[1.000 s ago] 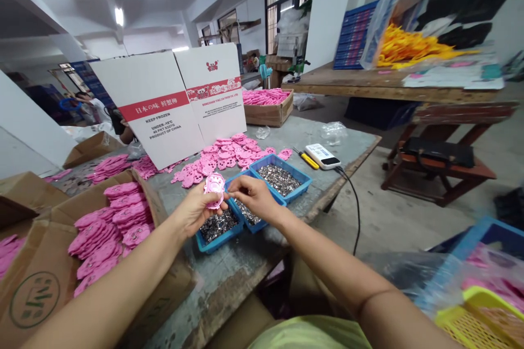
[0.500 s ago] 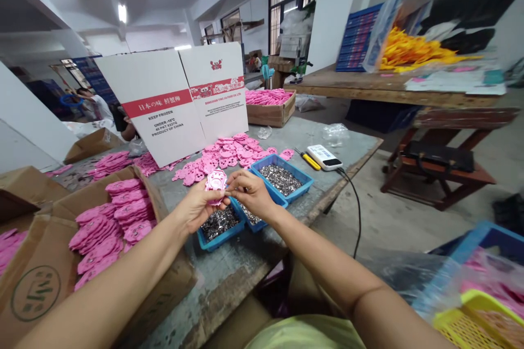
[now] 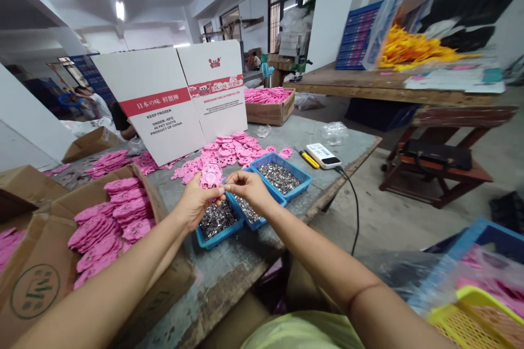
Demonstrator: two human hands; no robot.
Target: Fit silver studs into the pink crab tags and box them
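Observation:
My left hand (image 3: 196, 199) grips a pink moulded plastic piece (image 3: 211, 175), holding it upright above the trays with the thumb across its lower edge. Close against that edge, my right hand (image 3: 248, 188) has its thumb and forefinger pinched together; whatever lies between them is too small to make out. Under the hands stand a blue tray of small shiny metal parts (image 3: 216, 240) and a second blue tray (image 3: 256, 224), partly covered by my right hand. A third blue tray (image 3: 305, 185) with similar parts sits to the right. Loose pink pieces (image 3: 229, 150) lie piled behind.
A cardboard box (image 3: 174, 267) of stacked pink pieces stands at the left. White carton panels (image 3: 164, 120) rise behind the pile. A yellow-handled tool (image 3: 310, 160) and a white device (image 3: 323, 156) with a black cable lie at the right. Another person (image 3: 96, 103) is in the background.
The pink piece has tilted and shifted slightly left in my left hand. My right fingertips have come in closer to its lower edge. The view has moved a little.

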